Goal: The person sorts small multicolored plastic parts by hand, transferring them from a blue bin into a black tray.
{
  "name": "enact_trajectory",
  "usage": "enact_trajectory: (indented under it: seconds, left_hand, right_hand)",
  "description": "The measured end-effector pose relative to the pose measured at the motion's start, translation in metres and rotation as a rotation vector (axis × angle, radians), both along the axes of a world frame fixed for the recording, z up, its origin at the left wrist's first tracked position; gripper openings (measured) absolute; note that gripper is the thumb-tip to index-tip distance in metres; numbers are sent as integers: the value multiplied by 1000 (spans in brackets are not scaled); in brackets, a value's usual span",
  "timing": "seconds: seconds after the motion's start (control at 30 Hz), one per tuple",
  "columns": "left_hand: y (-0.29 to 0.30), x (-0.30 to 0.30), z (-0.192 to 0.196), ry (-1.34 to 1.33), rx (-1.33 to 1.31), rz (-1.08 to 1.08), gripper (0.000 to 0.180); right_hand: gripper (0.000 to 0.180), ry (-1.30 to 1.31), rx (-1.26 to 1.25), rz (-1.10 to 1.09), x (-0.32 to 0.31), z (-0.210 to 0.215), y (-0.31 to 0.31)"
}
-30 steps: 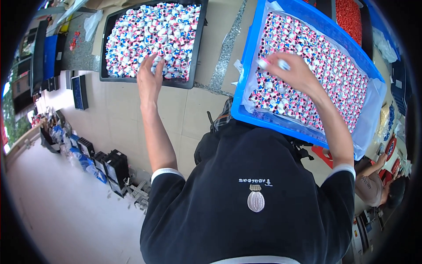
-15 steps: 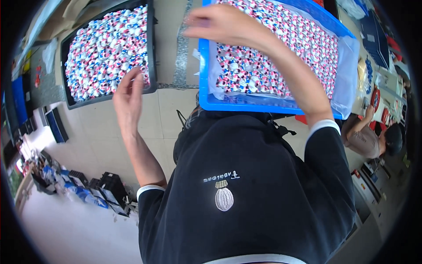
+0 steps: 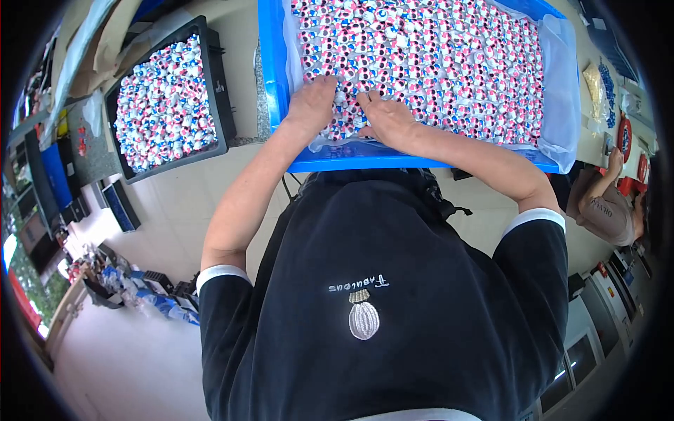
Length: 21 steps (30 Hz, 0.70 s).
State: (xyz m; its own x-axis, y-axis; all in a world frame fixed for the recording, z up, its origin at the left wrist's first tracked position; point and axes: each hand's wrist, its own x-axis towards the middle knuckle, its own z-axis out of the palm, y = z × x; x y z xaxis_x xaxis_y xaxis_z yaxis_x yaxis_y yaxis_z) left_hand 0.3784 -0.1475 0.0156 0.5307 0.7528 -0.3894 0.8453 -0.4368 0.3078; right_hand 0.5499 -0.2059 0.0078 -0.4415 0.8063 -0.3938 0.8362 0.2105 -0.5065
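Both my hands are over the near left part of a blue bin filled with rows of small white, pink and blue pieces, many showing a dark round spot. My left hand is closed, its bent fingertips down among the pieces; whatever it grips is hidden. Just to its right, my right hand has thumb and fingers apart, resting low over the pieces. A black crate at the left holds a loose heap of similar small pieces.
White plastic sheeting lines the blue bin. Brown paper or card stands behind the crate. At far right another person sits near red round items. Dark boxes and bags lie at lower left.
My left hand has left the black crate and moved right into the blue bin. My right hand has come down toward me, beside it. In view, the bin and crate sit farther left.
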Motion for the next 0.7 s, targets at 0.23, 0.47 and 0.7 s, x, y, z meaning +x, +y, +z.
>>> enact_trajectory:
  seconds: [0.23,0.47,0.7]
  left_hand:
    - [-13,-5,-5,-222,7,119,40]
    - [-4,1,-18,-309,-38,45,27]
    - [9,-18,16,-1192,-897,840,16]
  right_hand:
    - [43,143,-61,-24,19,-7,7]
    - [26,862,-1186,-326,78,-9,49]
    - [26,753,-750,-261,50,-15,42]
